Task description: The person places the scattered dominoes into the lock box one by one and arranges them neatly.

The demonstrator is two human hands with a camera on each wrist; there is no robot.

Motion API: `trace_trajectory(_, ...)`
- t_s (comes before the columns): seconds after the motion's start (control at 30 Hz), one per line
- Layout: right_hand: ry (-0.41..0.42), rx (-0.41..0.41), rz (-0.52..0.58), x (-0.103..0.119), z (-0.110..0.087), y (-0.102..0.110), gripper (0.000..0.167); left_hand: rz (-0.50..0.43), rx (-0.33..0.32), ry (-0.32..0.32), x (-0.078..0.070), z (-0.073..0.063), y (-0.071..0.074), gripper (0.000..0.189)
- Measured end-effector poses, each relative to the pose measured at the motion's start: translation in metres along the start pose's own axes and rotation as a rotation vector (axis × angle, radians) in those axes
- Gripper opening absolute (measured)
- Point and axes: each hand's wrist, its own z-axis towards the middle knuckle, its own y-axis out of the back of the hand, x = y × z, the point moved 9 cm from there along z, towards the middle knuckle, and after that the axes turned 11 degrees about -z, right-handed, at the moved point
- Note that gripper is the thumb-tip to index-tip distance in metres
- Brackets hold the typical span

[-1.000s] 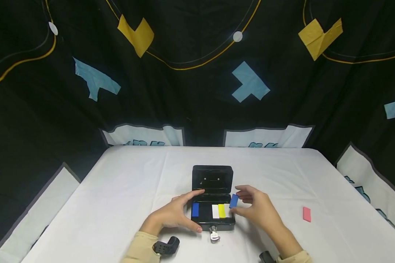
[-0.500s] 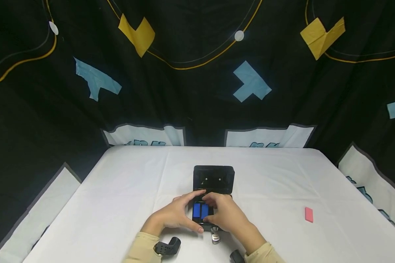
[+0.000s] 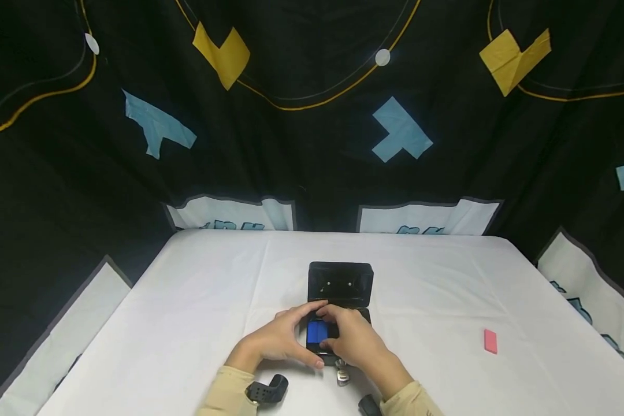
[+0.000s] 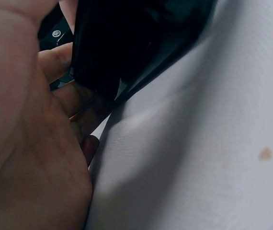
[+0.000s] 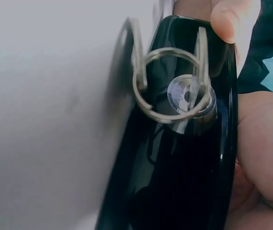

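A small black metal cash box (image 3: 340, 277) stands on the table with its lid raised. My left hand (image 3: 275, 342) holds the box's left side, thumb at the front and fingers toward the back. Inside, at the left end, two blue blocks lie side by side: one blue block (image 3: 312, 332) at the wall, and a second blue block (image 3: 322, 331) against it. My right hand (image 3: 363, 342) reaches into the box and pinches that second block between thumb and fingers. This hand hides the box's right part. Keys on a ring (image 5: 143, 103) hang from the front lock (image 5: 182, 93).
A pink block (image 3: 490, 341) lies on the white-covered table (image 3: 421, 277), to the right of the box. Dark wrist straps are on both wrists. Behind the table hangs a black curtain (image 3: 312, 156) with yellow and blue patches.
My right hand has carried the blue block from the box's right side leftward into it, then slid it against the other blue block. It now covers the white and yellow blocks. My left hand stays.
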Motion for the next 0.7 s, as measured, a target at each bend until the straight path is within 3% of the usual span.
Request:
trace_trajectory(0.2, 0.035, -0.039, 0.008, -0.004, -0.007, 0.010, 0.053, 0.011, 0.006, -0.005, -0.002, 0.000, -0.001, 0.107)
trace_trajectory(0.37, 0.024, -0.141, 0.121, -0.022, -0.021, 0.033, 0.067, 0.010, 0.005, -0.017, -0.002, 0.001, -0.001, 0.108)
trace_trajectory(0.57, -0.090, -0.255, 0.281, -0.071, -0.045, 0.062, 0.092, 0.013, 0.000, -0.046, -0.002, 0.003, -0.002, 0.110)
trace_trajectory(0.7, -0.170, -0.263, 0.229, -0.109, -0.066, 0.079, 0.097, 0.004, -0.004, -0.033, 0.000, 0.004, -0.002, 0.110)
